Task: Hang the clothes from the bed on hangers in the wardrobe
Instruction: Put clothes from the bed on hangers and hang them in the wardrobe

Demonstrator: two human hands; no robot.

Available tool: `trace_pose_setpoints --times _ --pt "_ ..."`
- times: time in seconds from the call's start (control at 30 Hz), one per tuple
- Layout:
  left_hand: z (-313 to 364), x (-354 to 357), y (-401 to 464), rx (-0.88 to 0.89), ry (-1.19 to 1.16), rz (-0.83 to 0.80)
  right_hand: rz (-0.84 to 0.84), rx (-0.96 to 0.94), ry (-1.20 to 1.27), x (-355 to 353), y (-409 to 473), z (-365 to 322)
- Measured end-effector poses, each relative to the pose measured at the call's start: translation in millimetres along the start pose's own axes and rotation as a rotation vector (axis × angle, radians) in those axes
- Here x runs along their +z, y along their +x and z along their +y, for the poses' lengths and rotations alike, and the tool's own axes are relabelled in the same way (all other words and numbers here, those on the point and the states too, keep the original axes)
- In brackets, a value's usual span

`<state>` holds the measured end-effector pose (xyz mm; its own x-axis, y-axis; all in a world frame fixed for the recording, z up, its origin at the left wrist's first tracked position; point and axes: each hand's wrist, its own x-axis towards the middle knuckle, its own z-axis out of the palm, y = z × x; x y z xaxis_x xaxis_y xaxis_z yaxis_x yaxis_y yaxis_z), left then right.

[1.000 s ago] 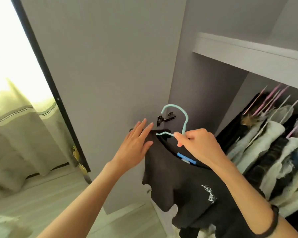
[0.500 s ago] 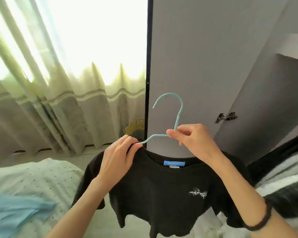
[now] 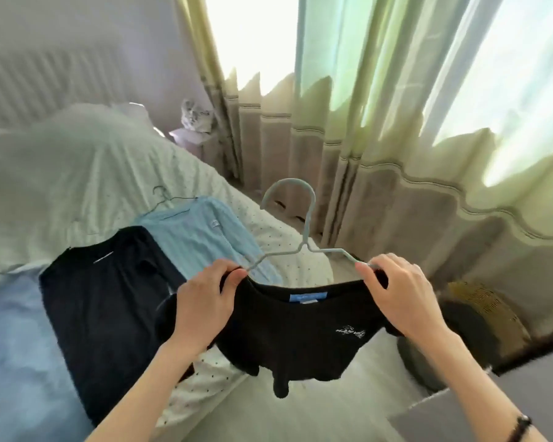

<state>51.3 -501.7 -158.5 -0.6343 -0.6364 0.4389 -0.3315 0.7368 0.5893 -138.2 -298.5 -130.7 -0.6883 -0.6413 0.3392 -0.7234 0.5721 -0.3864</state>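
Turning away from the wardrobe, I now face the bed (image 3: 87, 173) and the curtains (image 3: 396, 173), where half a second ago the wardrobe door filled the right side of my view. My left hand (image 3: 205, 304) has the same grip as then, fingers curled round the left shoulder of the black T-shirt (image 3: 297, 336) where the hanger arm runs into it. My right hand (image 3: 403, 295) has moved off the hanger's neck and out to the right shoulder, pinching cloth and wire together (a dark band sits on that wrist). Both arms reach forward, holding the shirt spread between them in the air over the bed's corner. One pale blue hanger (image 3: 300, 231) rises upright from the collar. On the bed I count three garments: a dark one (image 3: 109, 301), a light blue striped one (image 3: 201, 234) and a pale blue one (image 3: 16, 346) at the left. One thin wire hanger (image 3: 165, 199) lies at the striped one's top. A woven basket (image 3: 479, 317) stands by the curtains.
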Motion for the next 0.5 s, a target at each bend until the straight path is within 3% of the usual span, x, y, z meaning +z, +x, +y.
trace_pose_setpoints --times 0.23,0.5 --pt "-40.0 -69.9 -46.9 -0.256 0.160 0.219 -0.157 -0.321 0.110 64.4 55.0 -72.4" --pt "-68.6 -167.7 -110.0 -0.526 0.476 0.538 -0.267 -0.610 0.390 115.5 54.9 -216.4"
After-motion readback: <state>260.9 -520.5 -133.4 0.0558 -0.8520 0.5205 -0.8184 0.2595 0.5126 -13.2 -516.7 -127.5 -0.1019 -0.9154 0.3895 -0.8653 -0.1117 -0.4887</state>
